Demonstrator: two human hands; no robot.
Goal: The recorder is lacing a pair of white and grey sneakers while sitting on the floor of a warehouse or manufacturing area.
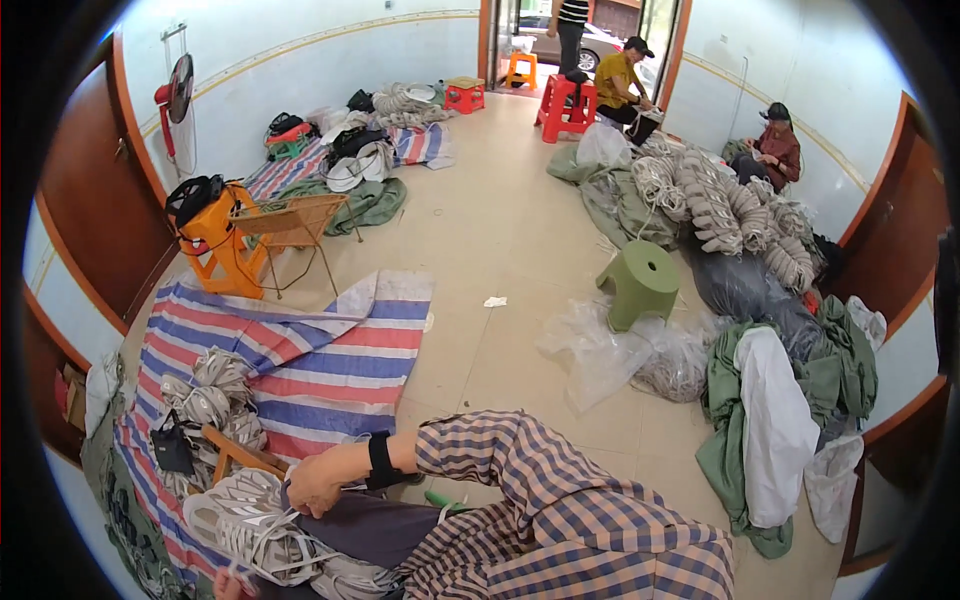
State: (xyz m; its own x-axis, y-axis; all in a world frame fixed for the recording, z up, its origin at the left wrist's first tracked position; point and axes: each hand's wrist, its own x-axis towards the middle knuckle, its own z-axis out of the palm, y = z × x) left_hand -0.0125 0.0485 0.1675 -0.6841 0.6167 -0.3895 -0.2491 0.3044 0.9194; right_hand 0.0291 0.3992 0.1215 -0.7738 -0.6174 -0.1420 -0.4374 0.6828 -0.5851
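Note:
A grey-and-white sneaker [240, 512] with pale laces lies across my lap, over dark trousers. My right hand [318, 486] is closed at its side, pinching what looks like a pale shoelace [268, 540]. That wrist wears a black band and the sleeve is checkered. At the bottom edge shows a small part of my left hand [230, 584], its fingers curled in by the laces. Most of this hand is cut off, and what it grips is unclear. Another pale sneaker [350, 578] rests beside the first, partly under my sleeve.
A striped tarp [335, 385] on the left bears a pile of sneakers [215, 395], a small black bag [172, 450] and a wooden piece [240, 455]. Ahead stand a green stool [640, 283] and plastic bags [600, 350]. Bundled shoes [715, 200] and two seated people are farther right.

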